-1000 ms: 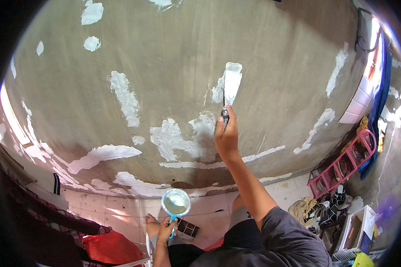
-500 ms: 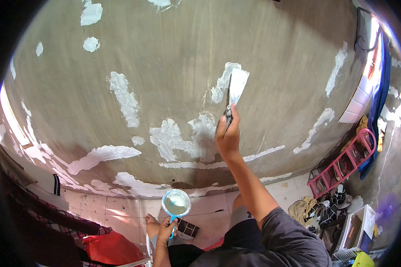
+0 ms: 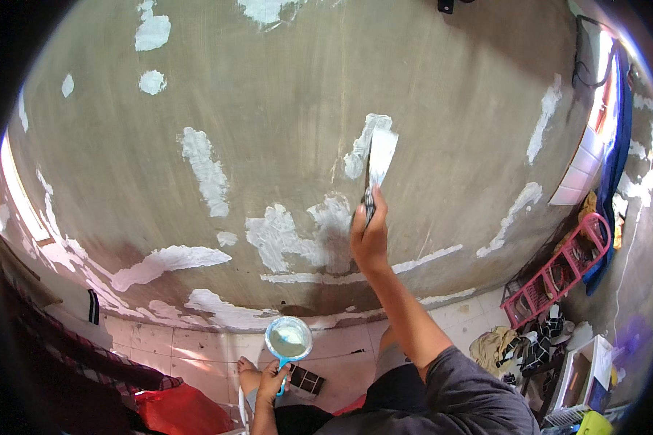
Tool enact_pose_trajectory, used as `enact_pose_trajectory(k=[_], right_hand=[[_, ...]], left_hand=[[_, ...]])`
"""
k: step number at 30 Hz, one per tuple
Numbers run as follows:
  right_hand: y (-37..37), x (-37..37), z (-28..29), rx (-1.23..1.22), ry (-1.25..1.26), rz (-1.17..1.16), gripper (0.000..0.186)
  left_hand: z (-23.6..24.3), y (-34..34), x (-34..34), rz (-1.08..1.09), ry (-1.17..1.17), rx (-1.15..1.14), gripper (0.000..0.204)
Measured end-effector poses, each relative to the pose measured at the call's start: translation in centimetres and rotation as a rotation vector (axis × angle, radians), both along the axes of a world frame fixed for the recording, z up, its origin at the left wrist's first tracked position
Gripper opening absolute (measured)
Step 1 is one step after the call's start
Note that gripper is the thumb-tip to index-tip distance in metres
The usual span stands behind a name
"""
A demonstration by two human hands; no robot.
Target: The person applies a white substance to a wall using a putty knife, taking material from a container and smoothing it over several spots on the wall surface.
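My right hand (image 3: 370,241) is closed around the dark handle of a putty knife (image 3: 382,155), its broad pale blade pointing up the wall. The blade overlaps the lower right of a white filler patch (image 3: 358,148) on the grey-brown wall (image 3: 283,109); whether it touches the wall I cannot tell. Low and nearer to me, my left hand (image 3: 271,380) grips the blue handle of a small round dipper (image 3: 288,338). A white lump of filler shows inside the dipper's pale bowl.
More white patches (image 3: 276,235) dot the wall. A pink plastic rack (image 3: 556,272) stands at the right by a blue cloth (image 3: 611,167). Clothes (image 3: 495,344) and a white drawer unit (image 3: 579,380) lie below it. At lower left is a red bag (image 3: 181,412); pale tiles (image 3: 203,341) cover the floor.
The putty knife and my right hand have come slightly lower over the patch. The dipper stays in my left hand, and the whole view has shifted a little.
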State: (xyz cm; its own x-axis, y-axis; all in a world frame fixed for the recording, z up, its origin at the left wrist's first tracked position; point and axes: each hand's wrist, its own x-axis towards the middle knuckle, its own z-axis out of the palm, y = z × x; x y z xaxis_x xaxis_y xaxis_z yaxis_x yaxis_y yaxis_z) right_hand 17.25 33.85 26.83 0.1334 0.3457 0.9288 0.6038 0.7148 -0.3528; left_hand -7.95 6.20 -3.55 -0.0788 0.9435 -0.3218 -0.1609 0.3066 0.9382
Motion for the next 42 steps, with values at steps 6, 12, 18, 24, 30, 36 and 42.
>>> enact_pose_trajectory(k=[6,12,18,24,30,36,42], right_hand=[[1.0,0.7,3.2,-0.213,0.113,0.217,0.045],[-0.5,0.3,-1.1,-0.23,0.051,0.144,0.044],[0.3,1.0,4.7,-0.169,0.145,0.217,0.046],[1.4,1.7,-0.7,-0.308,0.081,0.167,0.047],[0.1,2.2,1.9,-0.185,0.128,0.205,0.046],[0.8,2.3,4.4,-0.249,0.07,0.151,0.046],[-0.4,1.3,-2.5,-0.229,-0.012,0.128,0.048]], left_hand=[[0.0,0.9,0.5,0.028,-0.009,-0.016,0.02],[0.7,0.6,0.7,0.004,-0.024,-0.019,0.021],[0.0,-0.5,-0.2,0.028,0.027,-0.034,0.021],[0.3,1.1,1.1,0.02,-0.02,0.028,0.02],[0.6,0.2,0.5,-0.013,-0.034,-0.023,0.021],[-0.2,0.7,0.6,0.009,-0.009,-0.004,0.022],[2.3,1.0,1.7,-0.006,0.049,-0.015,0.023]])
